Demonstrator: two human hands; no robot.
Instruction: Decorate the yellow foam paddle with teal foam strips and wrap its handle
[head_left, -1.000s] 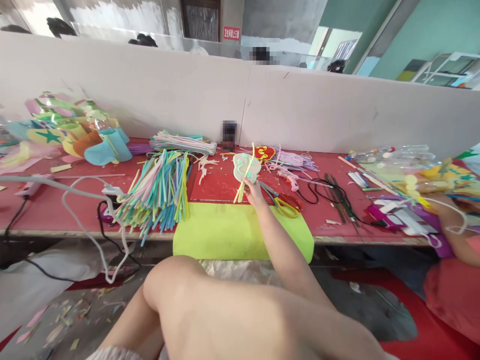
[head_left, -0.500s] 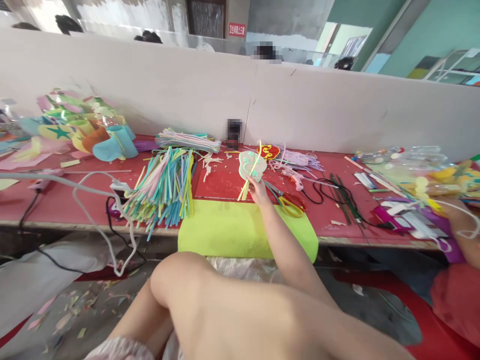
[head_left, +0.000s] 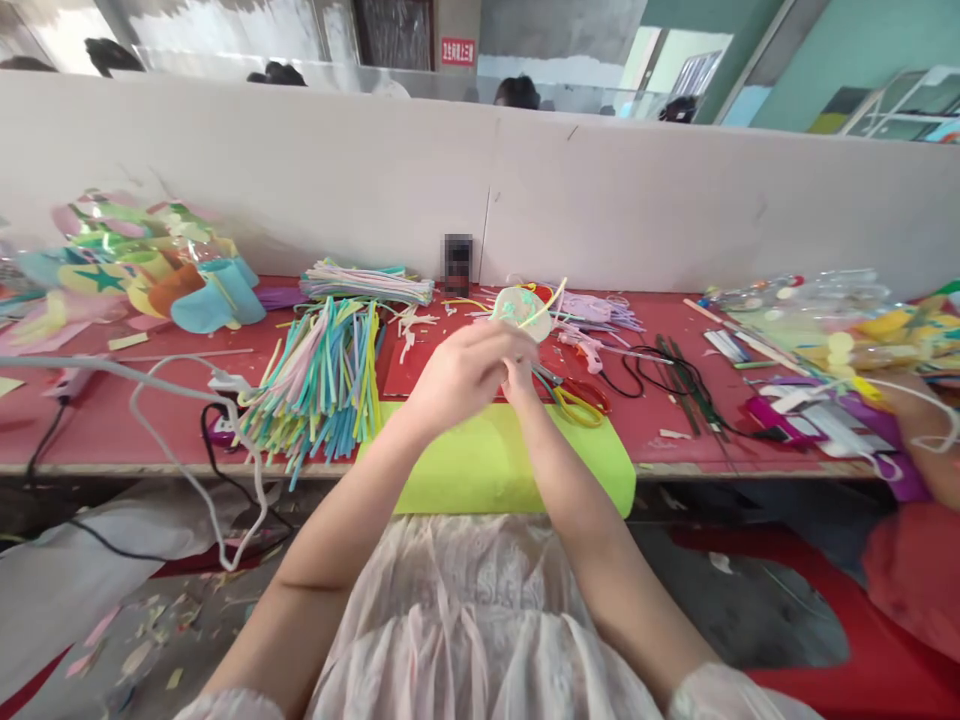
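Note:
My right hand (head_left: 519, 378) is closed on a flat cream foam piece (head_left: 517, 303) with mint-green raised shapes. A thin yellow strip (head_left: 553, 303) slants across the piece. My left hand (head_left: 466, 372) is in front of my right hand, its fingers bent together near the lower edge of the piece; what they pinch, if anything, is hidden. Scissors with yellow handles (head_left: 577, 405) lie just right of my right hand. A pink glue gun (head_left: 583, 350) rests behind them. Under my forearms is a lime-green sheet (head_left: 480, 470) over the table edge.
Left of my hands lies a big bundle of pastel strips (head_left: 315, 380), with another bundle (head_left: 367, 283) behind. Foam pieces and bottles (head_left: 217, 290) are heaped far left. Black cable (head_left: 637, 378) and a purple-and-white item (head_left: 817, 420) lie right. A white cable (head_left: 139, 400) hangs left.
My left arm has swung from across my lap up to the foam piece, and its hand now meets my right hand. The yellow strip leans further right.

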